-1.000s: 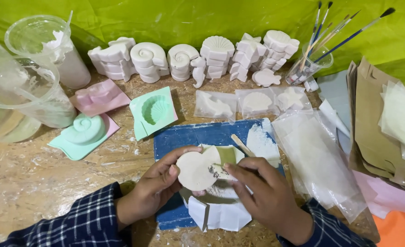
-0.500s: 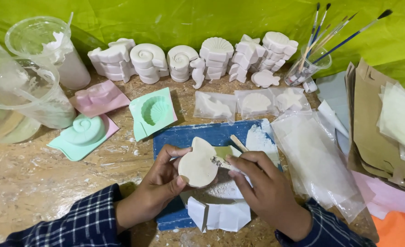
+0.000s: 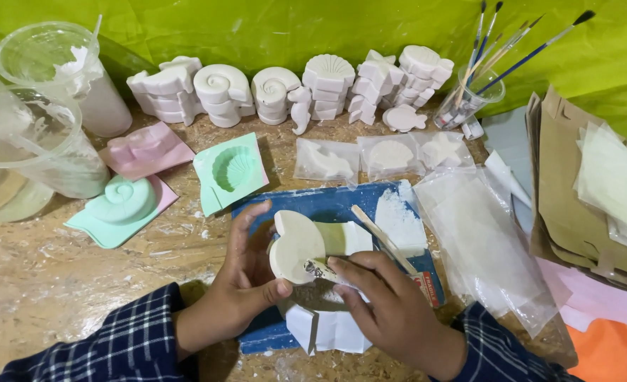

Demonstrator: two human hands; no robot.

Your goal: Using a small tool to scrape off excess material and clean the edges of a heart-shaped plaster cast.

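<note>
The left hand (image 3: 239, 301) is grasping a white plaster shell cast (image 3: 295, 247) over the blue mat (image 3: 327, 205) near the tabletop's front edge, while the right hand (image 3: 391, 304) is pinching a small scraping tool (image 3: 320, 269) against its rim, so the trimming seems partly done, with rough edge remaining

Three clear plastic bags (image 3: 387, 157) of white casts mid-table, brown paper envelopes (image 3: 575, 205) stacked at right

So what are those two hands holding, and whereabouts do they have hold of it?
The left hand grips a white plaster shell cast by its lower edge, thumb in front and fingers behind. The right hand pinches a small piece of sandpaper against the cast's face.
</note>
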